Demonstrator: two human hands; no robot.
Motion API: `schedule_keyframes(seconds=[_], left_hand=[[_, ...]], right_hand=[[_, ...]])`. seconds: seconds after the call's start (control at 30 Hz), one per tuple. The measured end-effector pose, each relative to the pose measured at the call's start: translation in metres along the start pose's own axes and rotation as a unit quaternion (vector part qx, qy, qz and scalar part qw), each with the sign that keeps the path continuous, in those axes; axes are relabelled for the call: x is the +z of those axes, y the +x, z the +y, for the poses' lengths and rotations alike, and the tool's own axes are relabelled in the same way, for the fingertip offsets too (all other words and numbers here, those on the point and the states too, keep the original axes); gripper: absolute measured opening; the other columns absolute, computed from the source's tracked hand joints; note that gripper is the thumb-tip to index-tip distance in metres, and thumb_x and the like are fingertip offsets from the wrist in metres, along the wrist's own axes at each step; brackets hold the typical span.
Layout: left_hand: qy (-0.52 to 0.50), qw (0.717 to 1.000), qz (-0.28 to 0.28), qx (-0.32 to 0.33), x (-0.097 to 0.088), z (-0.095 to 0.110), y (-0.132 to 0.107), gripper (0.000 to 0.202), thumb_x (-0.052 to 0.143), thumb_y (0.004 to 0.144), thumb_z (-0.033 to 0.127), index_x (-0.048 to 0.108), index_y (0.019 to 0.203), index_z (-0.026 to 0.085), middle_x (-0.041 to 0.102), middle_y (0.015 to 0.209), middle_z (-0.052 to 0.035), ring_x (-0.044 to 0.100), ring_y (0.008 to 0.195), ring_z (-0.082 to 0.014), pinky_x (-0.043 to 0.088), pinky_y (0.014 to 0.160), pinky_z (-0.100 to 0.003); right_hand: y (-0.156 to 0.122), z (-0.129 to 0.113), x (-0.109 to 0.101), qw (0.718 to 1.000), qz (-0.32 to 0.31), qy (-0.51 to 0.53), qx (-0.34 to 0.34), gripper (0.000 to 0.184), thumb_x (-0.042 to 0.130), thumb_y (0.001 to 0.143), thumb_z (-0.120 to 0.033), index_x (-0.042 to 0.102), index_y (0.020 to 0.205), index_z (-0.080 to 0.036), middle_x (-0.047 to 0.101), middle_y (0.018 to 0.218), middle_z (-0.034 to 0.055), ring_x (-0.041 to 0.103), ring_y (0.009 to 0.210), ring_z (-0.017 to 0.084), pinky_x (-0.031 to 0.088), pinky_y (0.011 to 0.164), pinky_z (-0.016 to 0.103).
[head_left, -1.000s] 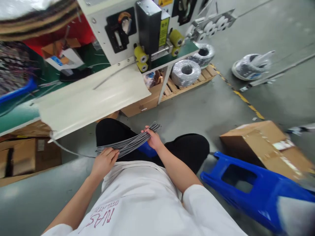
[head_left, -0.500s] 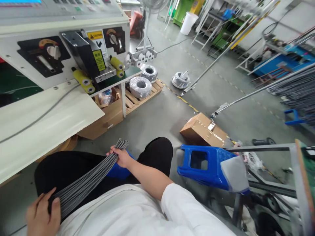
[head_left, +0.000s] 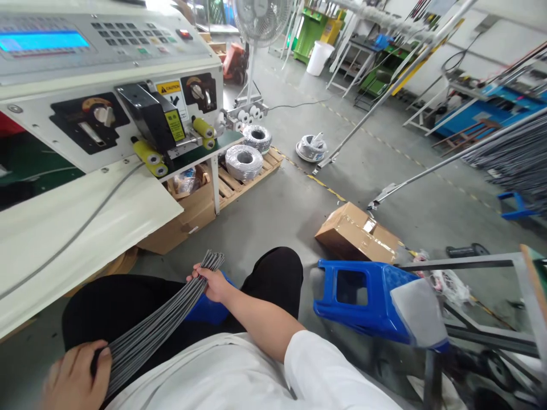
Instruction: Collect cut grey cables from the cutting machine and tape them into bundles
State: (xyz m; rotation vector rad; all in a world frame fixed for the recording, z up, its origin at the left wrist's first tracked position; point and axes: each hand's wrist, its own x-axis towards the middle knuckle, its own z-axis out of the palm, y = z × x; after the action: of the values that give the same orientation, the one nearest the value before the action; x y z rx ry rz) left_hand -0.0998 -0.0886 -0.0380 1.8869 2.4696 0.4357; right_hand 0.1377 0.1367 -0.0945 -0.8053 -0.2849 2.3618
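A bundle of thin grey cables (head_left: 160,327) lies slantwise across my lap, over the black trousers. My right hand (head_left: 212,283) is closed around its upper end, where the strands poke out just past my fingers. At the lower left, my left hand (head_left: 77,373) is beside the other end. Its fingers and thumb are curved and apart, with a dark gap between them and the tips close against the cables. The cables' lower ends are partly hidden by this hand and my white shirt (head_left: 222,376). Part of a blue stool (head_left: 205,307) shows between my legs.
A cable machine (head_left: 102,117) with a display and yellow rollers stands at the left above a pale sloping sheet (head_left: 94,228). Wrapped cable coils (head_left: 244,162) sit on a wooden pallet. To the right are a cardboard box (head_left: 356,230), a blue plastic stool (head_left: 371,299) and metal stand legs.
The view has tilted up slightly, showing more of the machine. My left thumb and fingers have drawn closer together by the bundle. My right hand keeps its hold.
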Motion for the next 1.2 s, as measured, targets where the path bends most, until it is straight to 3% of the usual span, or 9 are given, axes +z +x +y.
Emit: schedule_keyframes(seconds=[0.17, 0.4, 0.5, 0.63, 0.73, 0.87, 1.07, 1.2], left_hand=[[0.024, 0.999, -0.016, 0.034, -0.010, 0.017, 0.037, 0.021, 0.043, 0.089, 0.038, 0.057, 0.080, 0.026, 0.064, 0.079, -0.0030, 0.058, 0.078, -0.0253, 0.042, 0.073, -0.040], [0.076, 0.991, -0.060, 0.096, -0.028, 0.033, 0.054, 0.022, 0.044, 0.096, 0.032, 0.060, 0.084, 0.022, 0.062, 0.080, -0.0025, 0.058, 0.081, -0.0194, 0.043, 0.077, -0.033], [0.074, 0.989, -0.004, 0.127, -0.049, 0.050, 0.069, 0.017, 0.047, 0.095, 0.030, 0.062, 0.097, 0.022, 0.064, 0.087, -0.0040, 0.058, 0.085, -0.0194, 0.044, 0.078, -0.033], [0.069, 0.977, 0.127, 0.159, -0.084, 0.074, 0.106, 0.019, 0.053, 0.091, 0.028, 0.063, 0.106, 0.022, 0.065, 0.096, -0.0066, 0.058, 0.092, -0.0213, 0.044, 0.084, -0.035], [0.093, 0.974, 0.184, 0.091, -0.106, 0.083, 0.142, 0.033, 0.052, 0.093, 0.035, 0.059, 0.121, 0.021, 0.062, 0.111, -0.0122, 0.055, 0.107, -0.0277, 0.043, 0.095, -0.042], [0.094, 0.980, 0.173, -0.022, -0.116, 0.082, 0.177, 0.056, 0.044, 0.097, 0.046, 0.042, 0.143, 0.015, 0.054, 0.127, -0.0189, 0.048, 0.119, -0.0325, 0.042, 0.099, -0.046], [0.112, 0.985, 0.126, -0.046, -0.110, 0.071, 0.183, 0.056, 0.040, 0.097, 0.054, 0.044, 0.140, 0.019, 0.060, 0.121, -0.0147, 0.055, 0.110, -0.0294, 0.047, 0.084, -0.039], [0.104, 0.988, 0.112, 0.034, -0.115, 0.061, 0.166, 0.029, 0.049, 0.097, 0.046, 0.062, 0.111, 0.024, 0.067, 0.098, -0.0050, 0.061, 0.093, -0.0208, 0.044, 0.070, -0.031]], right_hand=[[-0.001, -0.002, -0.002, 1.000, -0.008, 0.001, -0.018, 0.035, 0.085, 0.069, -0.032, 0.066, 0.094, -0.017, 0.063, 0.072, -0.0030, 0.070, 0.083, 0.021, 0.054, 0.081, 0.036], [-0.005, -0.003, 0.000, 1.000, 0.004, 0.001, -0.029, 0.029, 0.085, 0.070, -0.030, 0.070, 0.092, -0.020, 0.069, 0.077, -0.0014, 0.071, 0.087, 0.021, 0.053, 0.085, 0.037], [-0.006, -0.001, 0.003, 1.000, 0.016, -0.001, -0.025, 0.029, 0.086, 0.068, -0.029, 0.071, 0.092, -0.021, 0.069, 0.078, -0.0011, 0.071, 0.086, 0.021, 0.053, 0.085, 0.037], [-0.010, 0.001, 0.006, 1.000, 0.012, -0.003, -0.021, 0.030, 0.086, 0.068, -0.031, 0.071, 0.091, -0.021, 0.068, 0.077, -0.0015, 0.070, 0.085, 0.021, 0.053, 0.083, 0.035], [-0.011, 0.000, 0.006, 1.000, 0.017, -0.014, -0.021, 0.032, 0.087, 0.067, -0.032, 0.071, 0.092, -0.021, 0.068, 0.077, -0.0016, 0.070, 0.086, 0.021, 0.053, 0.081, 0.035], [-0.011, -0.002, 0.003, 0.999, 0.026, -0.032, -0.026, 0.032, 0.086, 0.067, -0.033, 0.070, 0.092, -0.021, 0.068, 0.077, -0.0013, 0.070, 0.086, 0.022, 0.054, 0.080, 0.035], [-0.009, -0.003, 0.001, 0.998, 0.031, -0.031, -0.033, 0.031, 0.086, 0.068, -0.033, 0.070, 0.093, -0.023, 0.068, 0.076, -0.0024, 0.071, 0.085, 0.021, 0.055, 0.079, 0.034], [-0.007, -0.004, 0.003, 0.999, 0.025, -0.026, -0.025, 0.031, 0.085, 0.068, -0.033, 0.071, 0.094, -0.022, 0.070, 0.077, -0.0017, 0.072, 0.089, 0.021, 0.055, 0.084, 0.035]])
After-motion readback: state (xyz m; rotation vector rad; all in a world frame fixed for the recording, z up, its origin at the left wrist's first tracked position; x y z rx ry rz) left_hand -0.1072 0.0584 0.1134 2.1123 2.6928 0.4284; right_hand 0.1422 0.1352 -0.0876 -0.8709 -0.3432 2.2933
